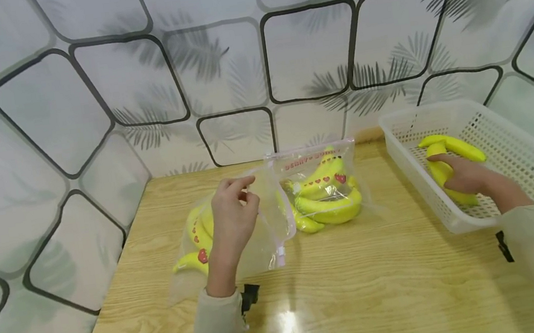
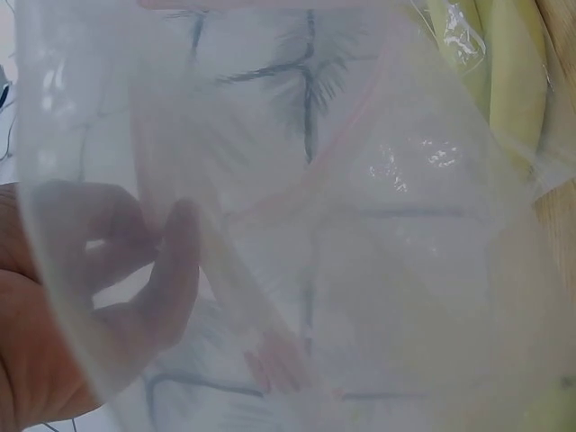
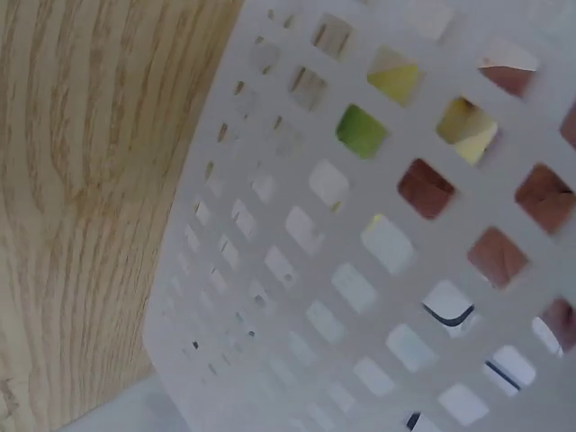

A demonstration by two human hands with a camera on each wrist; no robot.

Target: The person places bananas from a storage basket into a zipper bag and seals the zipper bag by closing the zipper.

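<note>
My left hand (image 1: 234,216) pinches the edge of a clear zip bag (image 1: 258,255), and its mouth stands spread. Yellow bananas (image 1: 193,260) lie inside that bag, partly hidden behind my forearm. In the left wrist view, the left hand (image 2: 117,288) appears through the cloudy plastic, thumb and finger meeting at the rim. Over on the right, my right hand (image 1: 468,174) reaches into a white plastic basket (image 1: 422,191) and grips a yellow banana (image 1: 442,170). Another banana (image 1: 464,149) lies beside it. The basket's wall hides most of the right hand in the right wrist view.
A second zip bag (image 1: 313,156) with red print holds several bananas (image 1: 330,209) and lies just right of the first bag. All of it rests on a wooden table (image 1: 345,297). A patterned wall covering (image 1: 238,136) rises behind the table.
</note>
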